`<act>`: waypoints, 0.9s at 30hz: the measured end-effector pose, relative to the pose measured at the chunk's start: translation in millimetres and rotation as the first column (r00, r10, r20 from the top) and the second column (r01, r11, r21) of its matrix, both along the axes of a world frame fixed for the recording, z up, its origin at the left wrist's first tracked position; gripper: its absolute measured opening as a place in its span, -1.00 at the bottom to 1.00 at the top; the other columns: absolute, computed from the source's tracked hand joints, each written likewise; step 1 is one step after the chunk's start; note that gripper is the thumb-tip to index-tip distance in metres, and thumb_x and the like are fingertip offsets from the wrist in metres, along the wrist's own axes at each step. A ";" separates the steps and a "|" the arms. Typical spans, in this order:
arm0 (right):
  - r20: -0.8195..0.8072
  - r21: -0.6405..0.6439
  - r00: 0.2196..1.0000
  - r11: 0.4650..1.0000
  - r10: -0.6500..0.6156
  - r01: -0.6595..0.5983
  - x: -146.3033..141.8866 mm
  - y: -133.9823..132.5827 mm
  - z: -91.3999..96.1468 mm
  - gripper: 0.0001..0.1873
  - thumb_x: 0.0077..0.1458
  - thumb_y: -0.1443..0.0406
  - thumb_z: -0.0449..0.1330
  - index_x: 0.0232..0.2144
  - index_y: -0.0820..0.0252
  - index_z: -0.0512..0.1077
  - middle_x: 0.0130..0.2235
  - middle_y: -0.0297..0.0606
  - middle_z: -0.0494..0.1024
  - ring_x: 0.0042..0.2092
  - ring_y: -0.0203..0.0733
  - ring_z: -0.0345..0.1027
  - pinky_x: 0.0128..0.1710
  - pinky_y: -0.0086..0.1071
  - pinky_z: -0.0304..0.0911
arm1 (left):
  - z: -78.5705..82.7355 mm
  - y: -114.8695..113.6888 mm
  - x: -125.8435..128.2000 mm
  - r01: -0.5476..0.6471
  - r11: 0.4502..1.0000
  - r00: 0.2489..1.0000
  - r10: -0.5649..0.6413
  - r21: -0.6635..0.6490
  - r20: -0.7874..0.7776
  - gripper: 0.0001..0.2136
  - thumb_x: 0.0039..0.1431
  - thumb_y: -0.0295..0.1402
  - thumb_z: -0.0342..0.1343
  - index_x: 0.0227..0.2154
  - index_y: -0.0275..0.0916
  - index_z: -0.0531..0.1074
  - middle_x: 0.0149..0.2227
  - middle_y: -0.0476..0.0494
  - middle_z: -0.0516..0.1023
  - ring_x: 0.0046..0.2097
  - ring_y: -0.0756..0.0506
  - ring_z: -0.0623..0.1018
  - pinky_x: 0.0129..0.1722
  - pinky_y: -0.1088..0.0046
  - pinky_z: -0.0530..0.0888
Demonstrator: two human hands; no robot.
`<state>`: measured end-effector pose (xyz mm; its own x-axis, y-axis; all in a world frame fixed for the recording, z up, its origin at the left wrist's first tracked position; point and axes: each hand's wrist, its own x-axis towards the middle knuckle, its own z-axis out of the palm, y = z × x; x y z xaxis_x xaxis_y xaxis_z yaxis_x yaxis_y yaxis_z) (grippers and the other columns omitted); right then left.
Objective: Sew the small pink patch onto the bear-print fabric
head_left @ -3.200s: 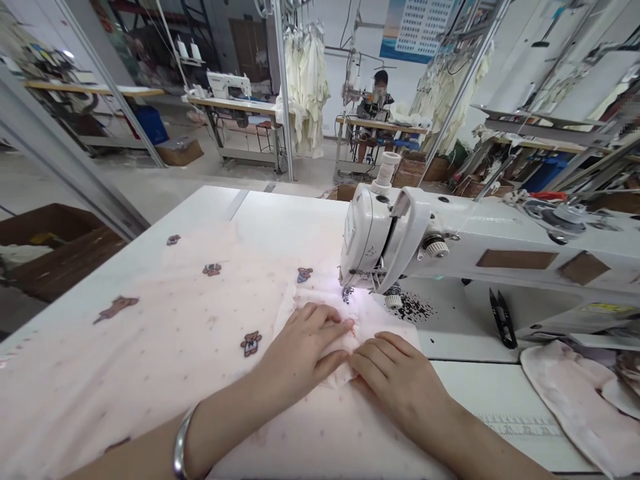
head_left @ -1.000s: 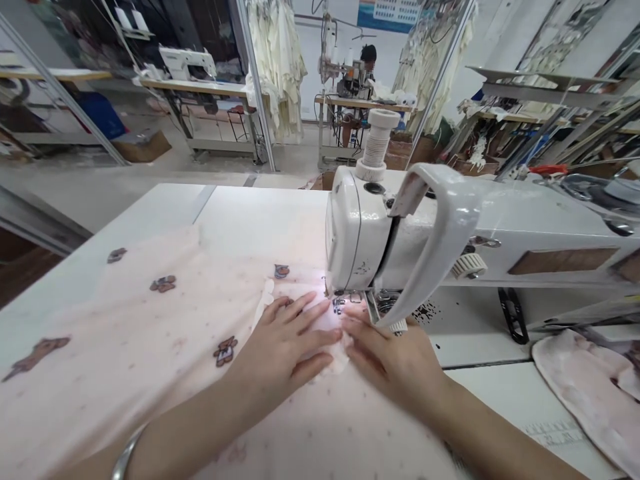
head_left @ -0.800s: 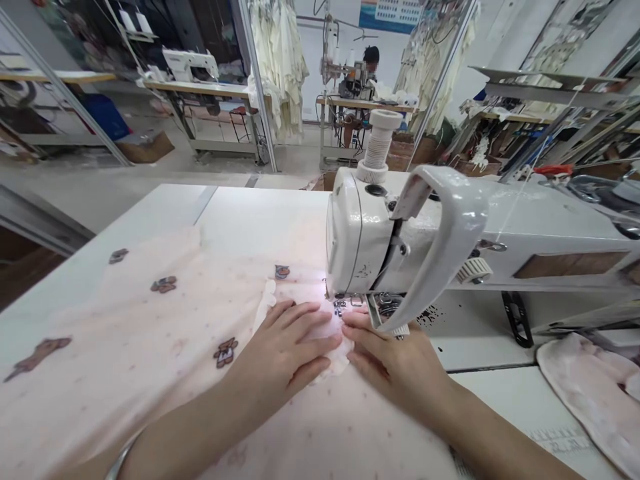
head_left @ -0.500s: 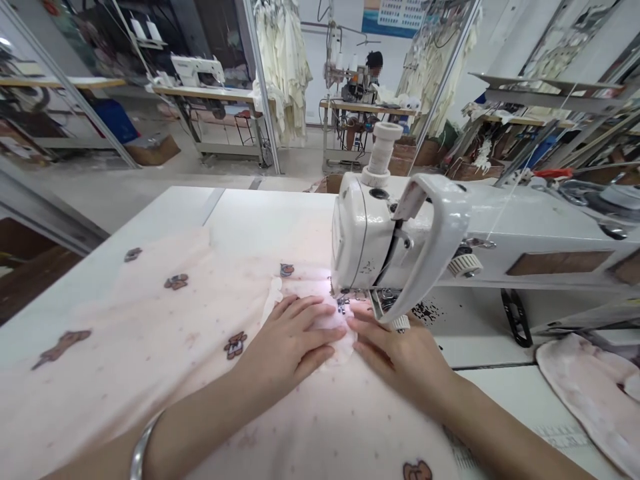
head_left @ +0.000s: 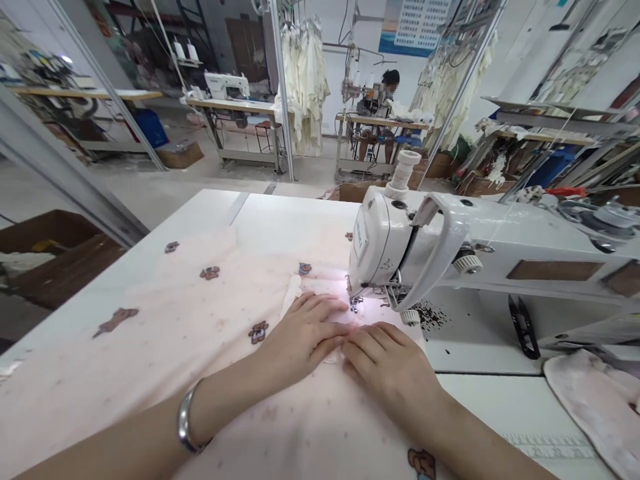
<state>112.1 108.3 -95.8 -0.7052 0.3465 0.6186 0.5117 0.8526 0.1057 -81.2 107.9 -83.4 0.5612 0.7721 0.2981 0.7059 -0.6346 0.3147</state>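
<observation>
Pale pink fabric (head_left: 200,340) printed with small bears and dots spreads over the sewing table and runs under the sewing machine (head_left: 505,230). On it lies a small white piece with a wavy edge (head_left: 292,291), partly covered by my left hand (head_left: 303,340). That hand rests flat, fingers stretched toward the lit presser foot (head_left: 356,305). My right hand (head_left: 390,357) is just in front of the foot, fingers bent and pressed together on the fabric, their tips close to my left fingertips. What lies beneath the fingers is hidden.
Black thread snips (head_left: 523,327) lie on the machine bed, right of scattered dark bits (head_left: 431,315). Another pink piece (head_left: 595,400) is at the table's right. Farther off are other sewing tables (head_left: 235,103), hanging cream garments (head_left: 303,87) and a seated person (head_left: 390,87).
My right hand has drawn back from beside the presser foot toward me, its fingers now more bent and close to my left hand. The camera view has shifted; my left hand stays on the fabric.
</observation>
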 end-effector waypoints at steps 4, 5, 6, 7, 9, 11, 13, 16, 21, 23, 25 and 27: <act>0.044 0.034 0.997 0.997 0.062 -0.063 0.0 -2.1 -3.1 -0.66 0.14 0.58 -0.13 -0.45 0.32 0.41 -0.45 -0.28 0.42 -0.39 -0.20 0.26 -0.22 -0.31 0.25 | -3.4 -0.2 0.0 -0.007 0.999 1.000 0.007 0.035 -0.003 -0.77 0.33 -0.32 -0.07 -0.06 -0.02 0.43 0.05 -0.01 0.39 0.16 -0.10 0.25 0.11 0.21 0.15; 0.024 0.009 0.997 0.997 0.070 -0.071 1.0 -2.3 -4.3 -0.66 0.16 0.57 -0.12 -0.46 0.30 0.40 -0.46 -0.29 0.41 -0.40 -0.21 0.26 -0.24 -0.33 0.25 | -3.6 0.0 0.0 -0.010 0.999 1.000 0.011 0.040 -0.003 -0.77 0.32 -0.32 -0.06 -0.06 -0.02 0.43 0.05 0.00 0.39 0.16 -0.10 0.25 0.12 0.22 0.14; -0.002 -0.022 0.997 0.997 0.073 -0.073 2.1 -2.3 -5.3 -0.65 0.19 0.54 -0.12 -0.47 0.28 0.39 -0.46 -0.30 0.42 -0.40 -0.22 0.27 -0.26 -0.34 0.25 | -3.5 0.3 0.0 -0.011 0.999 1.000 0.011 0.043 -0.005 -0.78 0.32 -0.31 -0.05 -0.06 -0.01 0.43 0.05 0.01 0.39 0.16 -0.10 0.25 0.12 0.22 0.14; -0.029 -0.052 0.997 0.996 0.068 -0.069 2.9 -2.1 -5.9 -0.65 0.22 0.51 -0.12 -0.47 0.27 0.39 -0.45 -0.31 0.43 -0.38 -0.22 0.29 -0.28 -0.34 0.26 | -3.1 0.4 0.1 -0.010 0.999 1.000 0.011 0.040 -0.007 -0.78 0.32 -0.30 -0.05 -0.07 -0.01 0.43 0.04 0.01 0.40 0.16 -0.10 0.25 0.12 0.21 0.14; -0.067 -0.083 0.997 0.995 0.044 -0.050 3.5 -1.5 -5.9 -0.65 0.28 0.41 -0.12 -0.43 0.25 0.40 -0.40 -0.30 0.47 -0.31 -0.20 0.34 -0.27 -0.33 0.27 | -1.8 0.3 0.3 -0.011 0.999 1.000 0.011 0.030 -0.018 -0.78 0.32 -0.29 -0.07 -0.07 -0.03 0.43 0.03 0.00 0.40 0.15 -0.10 0.26 0.12 0.19 0.13; -0.063 -0.063 0.998 0.998 0.017 -0.021 3.4 -1.0 -4.6 -0.64 0.31 0.37 -0.14 -0.37 0.28 0.42 -0.35 -0.26 0.50 -0.27 -0.17 0.37 -0.26 -0.32 0.29 | -0.8 -0.6 0.9 -0.009 1.000 1.000 0.010 0.028 -0.026 -0.77 0.33 -0.29 -0.08 -0.08 -0.05 0.44 0.02 -0.03 0.41 0.15 -0.10 0.26 0.11 0.20 0.14; -0.035 -0.028 0.999 1.000 0.011 -0.012 3.5 -1.2 -3.2 -0.63 0.30 0.42 -0.16 -0.33 0.33 0.43 -0.33 -0.21 0.51 -0.25 -0.16 0.38 -0.24 -0.31 0.30 | -0.8 -1.8 1.7 -0.003 0.999 1.000 0.004 0.042 -0.026 -0.77 0.34 -0.29 -0.10 -0.08 -0.06 0.44 0.01 -0.03 0.41 0.15 -0.09 0.26 0.10 0.22 0.15; -0.046 -0.009 0.998 0.999 0.038 -0.039 5.2 -2.8 -3.5 -0.61 0.27 0.48 -0.18 -0.35 0.34 0.44 -0.35 -0.22 0.52 -0.27 -0.18 0.39 -0.23 -0.34 0.31 | -0.9 -2.2 1.2 -0.001 0.998 0.999 0.003 0.059 -0.036 -0.76 0.35 -0.30 -0.12 -0.07 -0.05 0.42 0.02 -0.02 0.41 0.15 -0.10 0.26 0.10 0.20 0.15; -0.109 -0.114 0.994 0.993 0.018 -0.031 8.5 -5.8 -8.7 -0.60 0.33 0.37 -0.19 -0.34 0.27 0.43 -0.32 -0.28 0.52 -0.22 -0.22 0.41 -0.25 -0.37 0.32 | 7.3 4.2 -12.5 0.201 0.974 0.965 -0.180 0.100 -0.189 -0.71 0.34 -0.30 -0.13 0.01 -0.17 0.38 0.04 -0.12 0.41 0.13 -0.18 0.27 0.12 0.17 0.15; -0.115 -0.159 0.993 0.987 0.002 -0.020 8.9 -5.8 -9.8 -0.61 0.33 0.35 -0.18 -0.33 0.25 0.43 -0.29 -0.27 0.52 -0.21 -0.22 0.41 -0.26 -0.37 0.33 | 12.1 7.1 -20.2 0.320 0.942 0.925 -0.289 0.098 -0.246 -0.70 0.35 -0.31 -0.15 0.04 -0.21 0.36 0.05 -0.10 0.42 0.14 -0.15 0.27 0.15 0.24 0.12; -0.129 -0.162 0.992 0.987 -0.006 -0.015 8.9 -4.4 -9.7 -0.64 0.32 0.35 -0.14 -0.34 0.24 0.43 -0.29 -0.28 0.53 -0.22 -0.22 0.41 -0.26 -0.37 0.34 | 14.9 9.0 -25.9 0.362 0.928 0.903 -0.328 0.082 -0.279 -0.69 0.35 -0.32 -0.17 0.05 -0.19 0.34 0.08 -0.06 0.41 0.16 -0.12 0.26 0.18 0.28 0.07; -0.139 -0.152 0.990 0.988 0.001 -0.022 8.9 -1.6 -9.0 -0.68 0.31 0.37 -0.10 -0.34 0.24 0.43 -0.30 -0.31 0.54 -0.23 -0.22 0.42 -0.26 -0.37 0.33 | 14.5 10.1 -28.5 0.355 0.931 0.902 -0.318 0.084 -0.292 -0.70 0.35 -0.31 -0.16 0.06 -0.15 0.33 0.11 -0.01 0.39 0.17 -0.10 0.25 0.19 0.30 0.00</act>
<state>121.0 106.7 -104.7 -0.6212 0.4368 0.6507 0.5022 0.8592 -0.0974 -109.7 117.9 -68.8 0.8534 0.4873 0.1854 0.4888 -0.8715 0.0406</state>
